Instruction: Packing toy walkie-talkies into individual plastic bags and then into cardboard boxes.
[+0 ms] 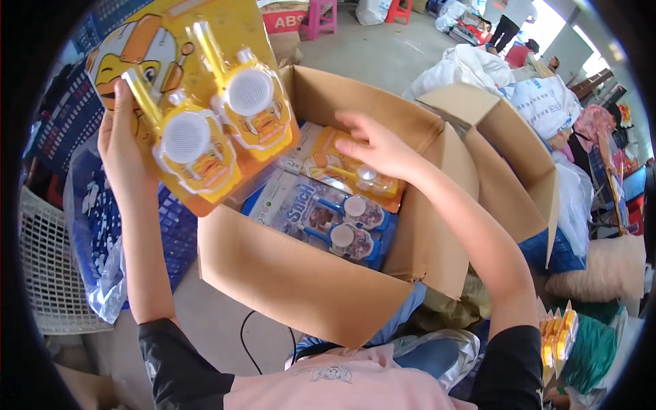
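Note:
At the upper left, my left hand [121, 140] grips the left edge of a yellow blister pack of two toy walkie-talkies [219, 137]. The card is tilted, with its lower corner over the left side of an open cardboard box [301, 273]. Over the inside of that box hovers my right hand [383, 147], fingers apart and nothing in it. Below it lies another yellow walkie-talkie pack [324, 160], partly covered by my hand. Beside that sits a blue walkie-talkie pack [321, 215]. How deep the packs are stacked is hidden.
A second open cardboard box [509, 157] adjoins on the right. To the left are a blue plastic basket [174, 236] and a white crate [55, 266]. Several yellow packs [557, 335] stand at lower right. White sacks [471, 68], stools [319, 19] and people are farther back.

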Motion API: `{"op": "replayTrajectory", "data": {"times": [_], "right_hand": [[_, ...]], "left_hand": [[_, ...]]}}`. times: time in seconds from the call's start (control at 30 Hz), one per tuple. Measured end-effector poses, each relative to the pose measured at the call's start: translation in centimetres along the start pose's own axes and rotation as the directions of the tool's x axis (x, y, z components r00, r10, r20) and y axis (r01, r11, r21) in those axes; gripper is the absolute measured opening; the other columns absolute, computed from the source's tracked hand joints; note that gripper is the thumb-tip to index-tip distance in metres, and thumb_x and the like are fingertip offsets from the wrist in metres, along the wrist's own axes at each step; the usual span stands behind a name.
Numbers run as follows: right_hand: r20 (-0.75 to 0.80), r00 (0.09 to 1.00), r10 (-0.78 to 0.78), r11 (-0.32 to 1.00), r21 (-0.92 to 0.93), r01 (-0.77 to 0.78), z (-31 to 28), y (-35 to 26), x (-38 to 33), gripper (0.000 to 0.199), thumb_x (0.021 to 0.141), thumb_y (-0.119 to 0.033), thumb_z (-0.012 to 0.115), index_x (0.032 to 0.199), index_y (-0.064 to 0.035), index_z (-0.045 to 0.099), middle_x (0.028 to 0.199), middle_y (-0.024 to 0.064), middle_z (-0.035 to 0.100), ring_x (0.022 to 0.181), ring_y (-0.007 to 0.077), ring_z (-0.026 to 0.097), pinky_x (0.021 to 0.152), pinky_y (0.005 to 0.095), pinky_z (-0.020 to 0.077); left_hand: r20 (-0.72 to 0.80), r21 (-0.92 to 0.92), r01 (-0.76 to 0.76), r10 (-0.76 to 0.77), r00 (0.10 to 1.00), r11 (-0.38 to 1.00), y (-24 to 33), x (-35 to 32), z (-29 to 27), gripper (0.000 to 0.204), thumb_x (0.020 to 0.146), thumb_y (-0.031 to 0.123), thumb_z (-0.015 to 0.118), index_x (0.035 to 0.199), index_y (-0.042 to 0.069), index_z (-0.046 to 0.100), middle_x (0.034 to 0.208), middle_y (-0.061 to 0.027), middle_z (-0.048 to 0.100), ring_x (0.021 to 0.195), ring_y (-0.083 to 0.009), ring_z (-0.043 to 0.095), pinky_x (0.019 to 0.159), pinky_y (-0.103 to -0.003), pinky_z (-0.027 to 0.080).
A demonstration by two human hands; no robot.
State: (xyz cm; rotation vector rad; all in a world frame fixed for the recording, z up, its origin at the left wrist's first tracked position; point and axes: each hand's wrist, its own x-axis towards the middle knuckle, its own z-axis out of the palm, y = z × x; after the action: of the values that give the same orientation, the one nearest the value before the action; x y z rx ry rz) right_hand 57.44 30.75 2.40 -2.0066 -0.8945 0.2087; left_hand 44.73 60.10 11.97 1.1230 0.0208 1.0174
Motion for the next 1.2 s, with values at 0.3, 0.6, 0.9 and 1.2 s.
{"op": "replayTrajectory", "data": {"times": [0.3,0.6,0.9,1.2], "right_hand": [[-0.015,0.991,-0.136,0.99,-0.031,0.136,-4.9,-12.6,-10.1,0.041,0.085,-0.012,0.063,0.123,-0.0072,0.049,0.117,0.0073,0.054,0.093,0.0162,0.059,0.075,0.0269,0.0513],[-0.043,0.986,0.161,0.934,-0.315,-0.166,-8.2,-14.6,-29.4,0.037,0.086,-0.021,0.062,0.12,-0.0097,0.052,0.103,0.0095,0.059,0.089,0.0233,0.061,0.075,0.0331,0.0488],[-0.543,0.633,0.551,0.769,0.036,-0.638,-7.6,-19.4,-51.3,0.036,0.083,-0.021,0.066,0.115,-0.0058,0.058,0.102,0.0082,0.063,0.087,0.0168,0.062,0.075,0.0305,0.0487],[-0.967,-0.137,0.217,0.444,0.222,-0.868,-9.8,-24.9,-79.3,0.031,0.085,-0.02,0.062,0.11,-0.0012,0.059,0.101,0.0089,0.062,0.092,0.0153,0.057,0.085,0.0276,0.0445]], "left_hand": [[0.978,0.174,-0.961,0.076,0.194,0.215,-5.0,-5.4,5.8,0.04,0.079,-0.001,0.055,0.119,0.003,0.056,0.119,-0.0152,0.058,0.083,-0.0262,0.066,0.07,-0.032,0.053],[0.075,0.641,-0.631,-0.854,-0.515,0.437,-9.6,-9.0,8.3,0.065,0.075,0.056,0.063,0.111,0.002,0.062,0.1,-0.0244,0.062,0.084,-0.0299,0.065,0.069,-0.042,0.052],[-0.001,0.292,-0.945,-0.988,-0.153,0.146,-19.3,-6.9,0.3,0.131,0.065,0.057,0.072,0.133,0.015,-0.032,0.135,-0.0348,-0.028,0.132,-0.0471,-0.011,0.108,-0.052,0.011],[0.1,-0.204,-0.883,-0.889,-0.448,0.422,-22.1,-24.0,24.7,0.104,0.069,0.048,0.071,0.132,0.012,-0.004,0.13,-0.0319,0.001,0.123,-0.0407,0.012,0.101,-0.046,0.023]]}}
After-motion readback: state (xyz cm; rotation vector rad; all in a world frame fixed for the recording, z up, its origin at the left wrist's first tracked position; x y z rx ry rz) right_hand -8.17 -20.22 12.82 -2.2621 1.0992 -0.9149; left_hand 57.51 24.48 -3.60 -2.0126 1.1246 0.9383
